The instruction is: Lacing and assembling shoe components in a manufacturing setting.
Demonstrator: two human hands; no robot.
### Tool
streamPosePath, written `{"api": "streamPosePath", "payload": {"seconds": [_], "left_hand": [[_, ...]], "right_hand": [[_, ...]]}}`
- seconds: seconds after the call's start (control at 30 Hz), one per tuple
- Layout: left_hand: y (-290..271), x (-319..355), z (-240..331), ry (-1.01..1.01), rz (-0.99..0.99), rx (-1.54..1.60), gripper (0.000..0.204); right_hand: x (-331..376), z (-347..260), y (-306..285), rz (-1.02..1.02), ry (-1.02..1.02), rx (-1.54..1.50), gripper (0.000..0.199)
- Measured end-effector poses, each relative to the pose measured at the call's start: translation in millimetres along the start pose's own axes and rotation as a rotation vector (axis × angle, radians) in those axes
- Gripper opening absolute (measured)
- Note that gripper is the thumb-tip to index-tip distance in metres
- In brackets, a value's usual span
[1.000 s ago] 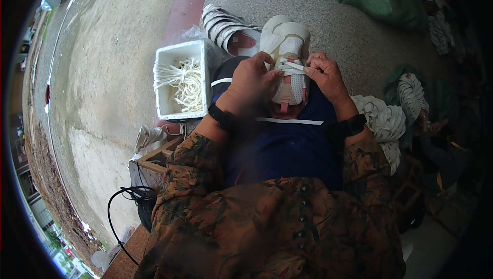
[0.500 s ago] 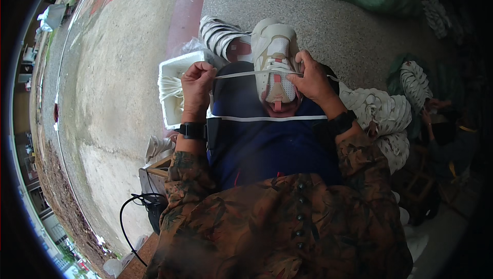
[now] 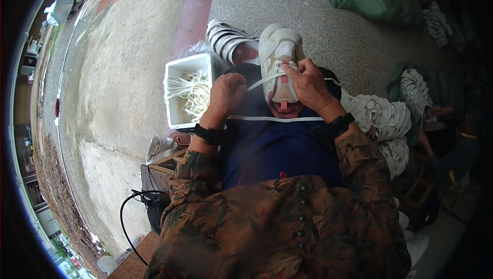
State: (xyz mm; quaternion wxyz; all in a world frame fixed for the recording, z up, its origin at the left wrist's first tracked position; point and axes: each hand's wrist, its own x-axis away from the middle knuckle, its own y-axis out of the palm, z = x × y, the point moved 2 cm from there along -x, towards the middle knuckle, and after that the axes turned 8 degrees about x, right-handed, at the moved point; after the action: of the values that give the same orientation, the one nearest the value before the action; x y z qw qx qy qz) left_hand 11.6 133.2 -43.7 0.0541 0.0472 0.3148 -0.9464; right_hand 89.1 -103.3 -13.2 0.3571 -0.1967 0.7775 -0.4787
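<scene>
Pinched in both hands, left hand (image 3: 226, 93) and right hand (image 3: 308, 85), a white shoelace (image 3: 259, 81) is mid-lacing across the cream sneaker (image 3: 280, 53); next, likely threading another eyelet.

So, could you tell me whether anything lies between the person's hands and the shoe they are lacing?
Nothing visible does. The right hand rests on the white shoe at its laces, and the left hand pulls the white lace taut beside it.

speckled floor (image 3: 287, 6), concrete pavement (image 3: 108, 89) — daylight
</scene>
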Motion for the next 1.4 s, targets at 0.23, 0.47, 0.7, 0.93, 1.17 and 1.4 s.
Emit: {"api": "streamPosePath", "payload": {"seconds": [0.23,0.47,0.7,0.93,1.17,1.4], "left_hand": [[2.0,-2.4,-2.6,-0.034,0.008,0.041,0.009],[2.9,-9.5,41.8,0.318,0.000,-0.054,0.014],[14.5,-23.9,45.3,0.466,-0.077,-0.165,0.009],[-1.4,-24.8,3.3,0.288,-0.179,0.076,0.002],[-121.3,-6.6,-74.6,-0.192,-0.130,0.077,0.006],[-254.7,93.1,-144.8,-0.500,0.163,0.029,0.006]], "right_hand": [[-17.5,-1.9,-5.3,-0.204,-0.050,0.225,0.031],[-4.3,8.8,-13.6,-0.098,0.144,-0.144,0.036],[14.8,31.1,-19.9,-0.022,-0.067,0.116,0.017],[36.8,51.9,-16.1,0.108,0.016,0.057,0.010],[110.5,148.5,-81.9,0.107,0.231,0.112,0.013],[204.7,242.9,-167.0,0.031,0.577,0.083,0.014]]}}
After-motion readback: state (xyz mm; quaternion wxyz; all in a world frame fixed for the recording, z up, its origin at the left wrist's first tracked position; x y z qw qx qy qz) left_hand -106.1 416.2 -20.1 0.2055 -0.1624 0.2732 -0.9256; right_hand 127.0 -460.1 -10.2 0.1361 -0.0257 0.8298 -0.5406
